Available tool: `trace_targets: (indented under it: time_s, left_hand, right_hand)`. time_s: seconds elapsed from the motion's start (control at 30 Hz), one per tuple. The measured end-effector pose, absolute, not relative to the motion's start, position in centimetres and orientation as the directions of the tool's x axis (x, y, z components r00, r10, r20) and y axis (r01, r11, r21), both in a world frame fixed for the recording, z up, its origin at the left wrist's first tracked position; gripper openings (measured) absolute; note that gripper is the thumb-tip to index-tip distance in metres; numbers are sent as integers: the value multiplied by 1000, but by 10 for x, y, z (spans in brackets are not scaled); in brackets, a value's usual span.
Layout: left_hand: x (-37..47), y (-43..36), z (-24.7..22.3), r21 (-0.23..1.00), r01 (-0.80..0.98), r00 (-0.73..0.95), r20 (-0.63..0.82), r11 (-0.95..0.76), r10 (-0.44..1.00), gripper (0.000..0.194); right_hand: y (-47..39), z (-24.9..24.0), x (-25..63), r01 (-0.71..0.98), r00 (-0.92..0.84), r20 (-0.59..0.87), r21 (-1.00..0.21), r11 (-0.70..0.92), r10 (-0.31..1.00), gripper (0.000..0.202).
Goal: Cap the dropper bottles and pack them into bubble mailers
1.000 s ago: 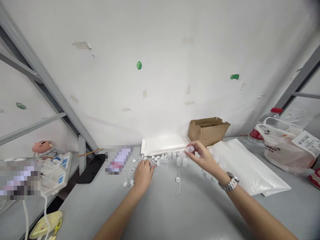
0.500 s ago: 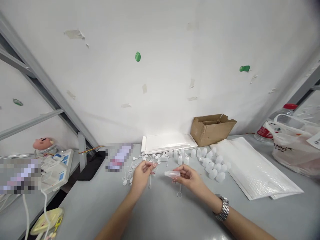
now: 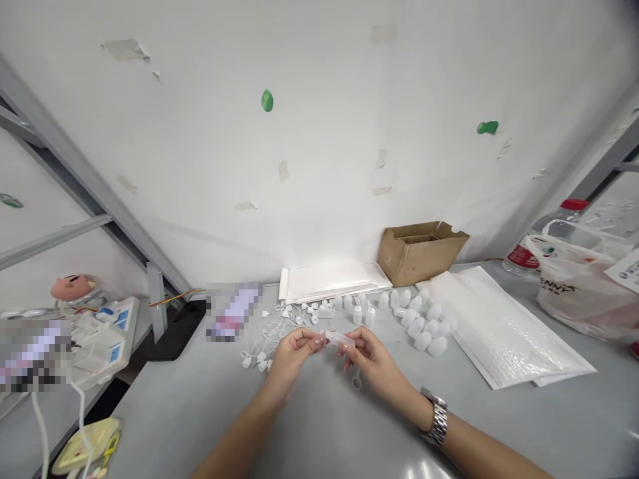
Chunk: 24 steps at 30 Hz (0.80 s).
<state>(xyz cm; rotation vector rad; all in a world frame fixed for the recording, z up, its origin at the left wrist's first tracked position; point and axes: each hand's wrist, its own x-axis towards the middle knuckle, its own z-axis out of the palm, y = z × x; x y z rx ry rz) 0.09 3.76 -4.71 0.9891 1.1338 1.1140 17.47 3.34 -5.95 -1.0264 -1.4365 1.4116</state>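
My right hand [image 3: 369, 356] is closed around a small translucent plastic bottle [image 3: 340, 340], tilted with its neck toward the left. A thin white strap ending in a ring [image 3: 356, 382] hangs below these fingers. My left hand [image 3: 298, 352] pinches a small white cap [image 3: 323, 334] against the neck of the bottle; its fingers hide most of the cap. Behind and left of that hand lie several white caps with straps [image 3: 261, 362]. Several loose translucent bottles [image 3: 423, 340] lie to the right, and a couple of capped bottles [image 3: 357, 315] stand behind my hands.
An open cardboard box [image 3: 419, 256] stands against the wall beside white padded envelopes [image 3: 329, 279]. More bubble mailers [image 3: 504, 329] lie at right, near a plastic bag [image 3: 574, 293] and a red-capped bottle [image 3: 522, 256]. A power strip [image 3: 112, 339] is at left.
My hands have come together, bringing the cap in my left hand to the neck of the bottle in my right. The view has shifted slightly.
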Motion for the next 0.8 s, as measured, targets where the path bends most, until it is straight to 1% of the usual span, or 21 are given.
trace_targets:
  time_s: [0.17,0.23,0.3,0.43,0.6,0.8]
  left_hand:
    - [2,36,-48,962,-199,68,-180,190,981,22]
    - [3,36,-47,959,-205,66,-185,194,981,22]
    - [3,35,-46,956,-210,62,-194,203,979,22]
    - [4,35,-44,958,-187,67,-209,218,976,32]
    - [5,33,-42,968,-164,56,-182,189,982,32]
    - [5,32,-42,968,-175,105,-164,180,981,31]
  right_hand:
    - [32,-63,176,165,-252,75,-979,119,965,21]
    - [31,-62,176,211,-251,87,-967,142,964,19]
    - [30,-60,177,242,-254,99,-957,162,962,17]
    - [28,-59,177,305,-242,152,-926,224,958,15]
    - [24,-59,178,347,-244,229,-887,305,942,15]
    - [25,-59,177,412,-240,208,-863,293,948,16]
